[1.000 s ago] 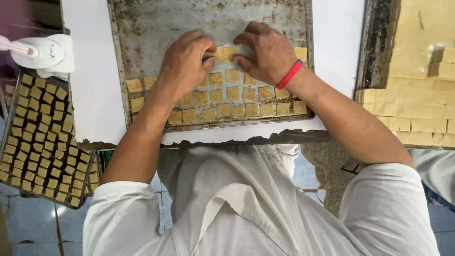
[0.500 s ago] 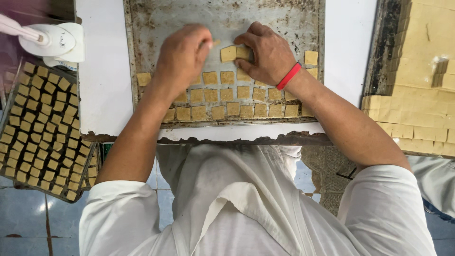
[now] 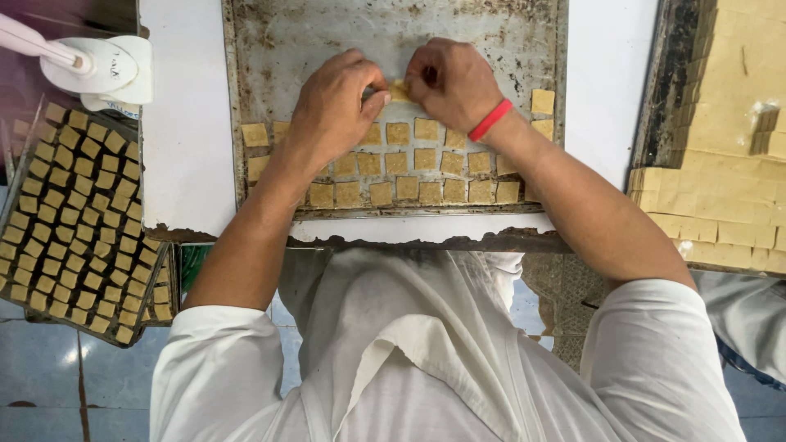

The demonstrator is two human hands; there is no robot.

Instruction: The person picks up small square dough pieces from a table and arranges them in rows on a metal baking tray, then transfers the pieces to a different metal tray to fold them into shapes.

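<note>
Hands | left hand (image 3: 332,110) and right hand (image 3: 454,82) pinched one dough square (image 3: 399,90) together | mid-tray (image 3: 270,49), above the rows near its front edge

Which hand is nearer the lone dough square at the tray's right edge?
Right. The right hand sits just left of that dough square; the left hand is farther left across the tray.

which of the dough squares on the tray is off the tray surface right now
The dough square pinched between the left hand and right hand, above the rows. All other squares lie flat on the baking tray.
</note>
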